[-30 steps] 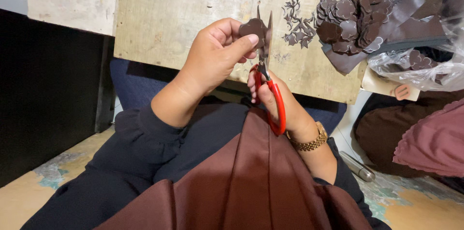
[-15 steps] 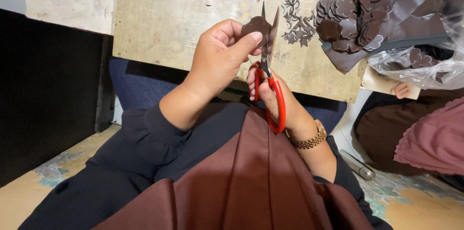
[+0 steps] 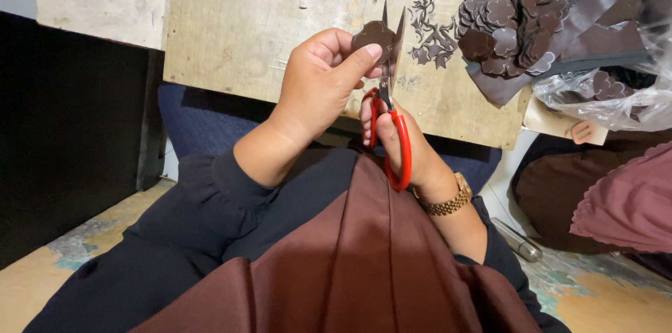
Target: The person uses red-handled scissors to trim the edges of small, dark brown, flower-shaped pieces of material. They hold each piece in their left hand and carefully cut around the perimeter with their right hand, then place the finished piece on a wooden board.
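Brown piece (image 3: 371, 33): small, dark, flower-like cut-out, held above the table (image 3: 280, 39) edge, between the scissor blades.
Left hand (image 3: 318, 81): pinching the brown piece with thumb and fingers.
Right hand (image 3: 402, 144): closed around the red handles of the scissors (image 3: 388, 95), blades a little apart, pointing up.
Pile of cut flowers (image 3: 507, 28): on the table, to the right.

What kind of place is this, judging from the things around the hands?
Probably a small home craft workshop. A worn wooden board serves as a worktable, a pile of cut brown flower shapes lies on it, and the right hand works red-handled scissors.
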